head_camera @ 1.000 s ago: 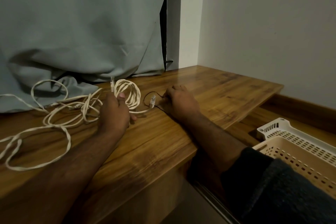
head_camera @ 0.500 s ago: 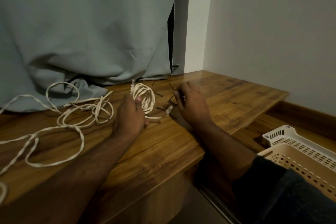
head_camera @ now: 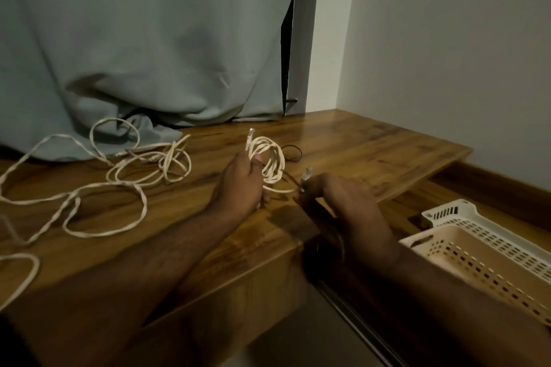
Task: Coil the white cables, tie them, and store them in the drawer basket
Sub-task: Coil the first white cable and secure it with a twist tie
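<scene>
At the far left, a loose white cable (head_camera: 98, 191) lies in tangled loops on the wooden worktop (head_camera: 343, 146), and it reaches from the left edge up to the foot of the grey curtain (head_camera: 149, 39), which hangs behind and rests on the wood. Near the middle, the left hand (head_camera: 238, 185) holds a small coil (head_camera: 269, 162) of white cable; the fingers and thumb are curled around one side of the coil, so this grip is closed on it, and the coil stands a little above the wood. 1 plug (head_camera: 249, 140) of the coil points upward above the thumb. Just behind the coil a thin dark tie (head_camera: 293, 152) lies on the worktop in a loop. To the right, the right hand (head_camera: 337, 199) is close to the left one, its fingers curled, and it pinches the other end of the coil, where a second plug (head_camera: 306, 174) sticks up; this grip is closed on the cable end. The picture is blurred here, so I cannot tell if it also holds something dark. At the lower right, 2 perforated baskets (head_camera: 492, 250) sit lower than the worktop, 1 white and 1 beige, the beige nearer.
</scene>
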Tool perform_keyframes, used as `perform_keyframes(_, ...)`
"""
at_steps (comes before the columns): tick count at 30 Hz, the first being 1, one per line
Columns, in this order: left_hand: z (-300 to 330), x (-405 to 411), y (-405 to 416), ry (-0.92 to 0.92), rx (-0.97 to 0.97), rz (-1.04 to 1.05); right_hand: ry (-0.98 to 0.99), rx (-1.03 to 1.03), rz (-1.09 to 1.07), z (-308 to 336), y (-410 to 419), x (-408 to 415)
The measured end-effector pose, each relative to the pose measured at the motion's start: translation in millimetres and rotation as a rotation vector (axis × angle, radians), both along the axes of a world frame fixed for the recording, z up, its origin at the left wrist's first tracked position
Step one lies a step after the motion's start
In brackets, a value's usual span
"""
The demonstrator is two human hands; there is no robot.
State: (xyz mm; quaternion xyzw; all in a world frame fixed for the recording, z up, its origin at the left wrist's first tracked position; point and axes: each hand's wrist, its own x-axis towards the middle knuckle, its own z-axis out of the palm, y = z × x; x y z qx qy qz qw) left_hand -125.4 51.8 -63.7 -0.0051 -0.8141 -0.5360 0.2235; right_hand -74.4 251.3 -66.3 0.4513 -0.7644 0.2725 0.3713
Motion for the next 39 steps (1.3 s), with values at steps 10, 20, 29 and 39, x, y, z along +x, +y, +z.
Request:
perform_keyframes(10,1,24,15,-0.088,0.381,-0.129,0.096,0.095,-0.08,-24,-28,7)
perform_keyframes(20,8,38,19,-0.205,0.373,-0.36,-0.011,0.011,-0.162,-17,-10,-26)
perform_keyframes(29,11,42,24,-0.194,0.442,-0.414,-0.243,-0.01,-0.166,-16,-14,-25)
perform_keyframes(39,8,41,23,-0.213,0.357,-0.5,-0.254,0.034,-0.133,-17,-8,-30)
